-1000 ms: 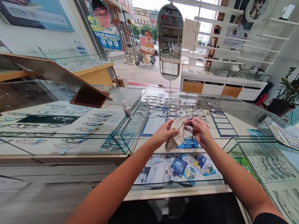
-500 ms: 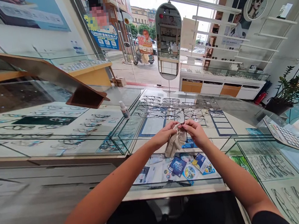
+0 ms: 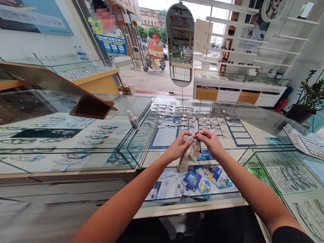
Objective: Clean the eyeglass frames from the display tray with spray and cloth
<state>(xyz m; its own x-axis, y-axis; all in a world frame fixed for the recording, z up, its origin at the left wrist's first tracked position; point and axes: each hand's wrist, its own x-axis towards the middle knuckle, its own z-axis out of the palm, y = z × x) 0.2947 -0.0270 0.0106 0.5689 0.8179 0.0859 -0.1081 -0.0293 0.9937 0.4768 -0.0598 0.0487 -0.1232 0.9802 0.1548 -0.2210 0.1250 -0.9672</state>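
A beige cleaning cloth point(image 3: 186, 159) hangs from my left hand point(image 3: 180, 145), whose fingers are closed on it. My right hand point(image 3: 209, 142) pinches a pair of dark-rimmed eyeglasses point(image 3: 197, 128) close to the left fingertips. One lens stands upright above the fingers, and the rest of the frame hangs below, partly behind the cloth. Both hands are held together over the glass counter point(image 3: 165, 162). Beyond them, several pairs of eyeglasses point(image 3: 184, 116) lie in rows on the counter.
A white spray bottle point(image 3: 133, 120) stands on the counter at left, near a brown slanted board point(image 3: 52, 83). An oval mirror point(image 3: 181, 45) rises behind the counter. At right are a calculator-like keypad point(image 3: 308, 145) and a potted plant point(image 3: 311, 98). Blue leaflets point(image 3: 191, 179) lie under the glass.
The eyeglasses have turned slightly between my fingers, and the cloth has shifted a little. Both hands stay in nearly the same place; the whole view has moved slightly.
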